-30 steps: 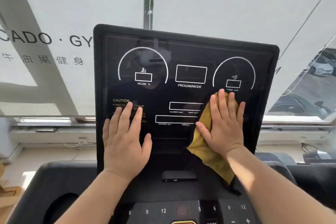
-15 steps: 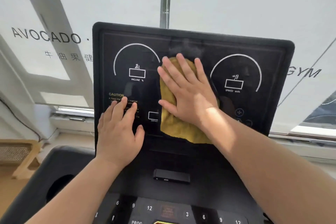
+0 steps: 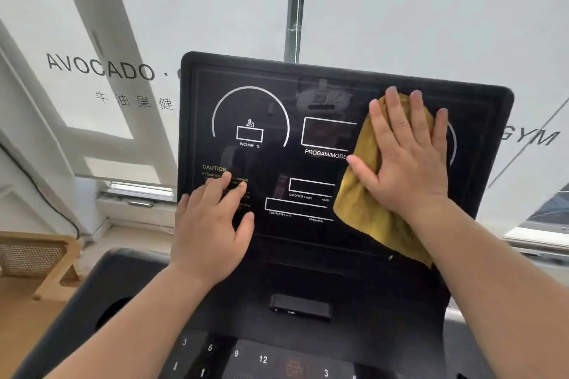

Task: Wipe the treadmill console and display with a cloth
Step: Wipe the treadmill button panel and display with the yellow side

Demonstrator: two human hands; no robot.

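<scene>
The right hand, fingers spread flat, is pressing a yellow cloth on the display at right. The left hand is lying flat, lower left.

Cloth under right hand hides dial at 3 o'clock of display. Left hand covers caution text at 8 o'clock; remainder illegible. Keypad at 6 o'clock cut by frame edge.

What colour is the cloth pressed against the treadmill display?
Mustard yellow cloth, plain, seen best in the head view.
</scene>
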